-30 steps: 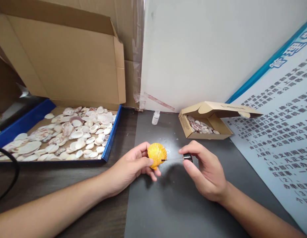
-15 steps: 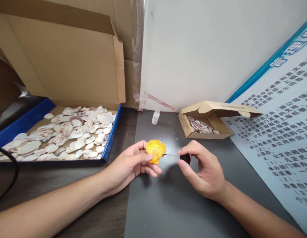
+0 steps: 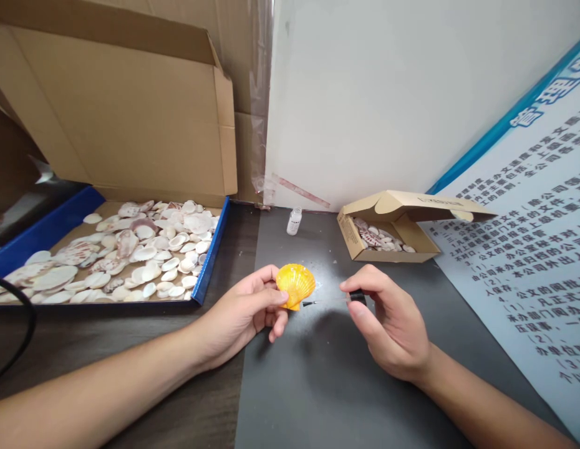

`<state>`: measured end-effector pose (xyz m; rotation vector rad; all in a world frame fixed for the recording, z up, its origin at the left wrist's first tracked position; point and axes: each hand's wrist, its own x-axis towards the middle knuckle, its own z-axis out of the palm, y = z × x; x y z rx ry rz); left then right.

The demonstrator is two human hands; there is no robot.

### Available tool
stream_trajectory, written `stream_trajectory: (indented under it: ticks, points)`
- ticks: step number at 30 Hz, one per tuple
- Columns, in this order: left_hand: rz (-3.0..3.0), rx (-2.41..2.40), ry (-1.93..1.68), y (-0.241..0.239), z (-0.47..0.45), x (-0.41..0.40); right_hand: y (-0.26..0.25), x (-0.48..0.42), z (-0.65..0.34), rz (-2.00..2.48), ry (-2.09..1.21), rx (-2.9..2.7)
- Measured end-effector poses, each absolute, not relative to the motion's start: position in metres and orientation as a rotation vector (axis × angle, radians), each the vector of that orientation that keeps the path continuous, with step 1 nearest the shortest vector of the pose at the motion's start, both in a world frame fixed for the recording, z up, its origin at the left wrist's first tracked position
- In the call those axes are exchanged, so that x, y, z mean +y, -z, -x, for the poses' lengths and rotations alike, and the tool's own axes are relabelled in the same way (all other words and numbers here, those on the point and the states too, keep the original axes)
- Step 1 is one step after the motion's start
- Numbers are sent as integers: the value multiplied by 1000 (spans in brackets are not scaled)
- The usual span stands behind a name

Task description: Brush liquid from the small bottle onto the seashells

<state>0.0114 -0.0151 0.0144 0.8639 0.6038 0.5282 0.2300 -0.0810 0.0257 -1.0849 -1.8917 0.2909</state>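
Observation:
A glossy orange-yellow scallop shell (image 3: 296,284) is pinched at its left edge by my left hand (image 3: 257,302), thumb on top. My right hand (image 3: 388,321) grips the black cap of a small brush (image 3: 356,296) between thumb and fingers. Its thin stem points left, and the dark bristle tip lies close by the shell's lower right edge; whether they touch I cannot tell. Beyond both hands a small uncapped glass bottle (image 3: 294,221) with a printed label stands upright on the dark grey mat (image 3: 290,399).
On the left, a blue-edged cardboard box (image 3: 210,255) holds many pale shells (image 3: 145,249). A smaller cardboard box (image 3: 388,254) with shells sits at the back right, beside a printed poster (image 3: 519,249). A white panel (image 3: 388,93) rises behind the mat. A black cable (image 3: 30,318) curves in at far left.
My right hand has drawn slightly right, and the brush tip has dropped from the shell's right side toward its lower edge. Fingers of my left hand under the shell have curled in.

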Motion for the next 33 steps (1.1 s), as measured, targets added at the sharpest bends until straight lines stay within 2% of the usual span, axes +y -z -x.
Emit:
stream_trajectory:
  ticks: [33]
  points:
    - [-894,592,-508,-18,-13,-17,-27,-80,-229,1155,-229,-1857]
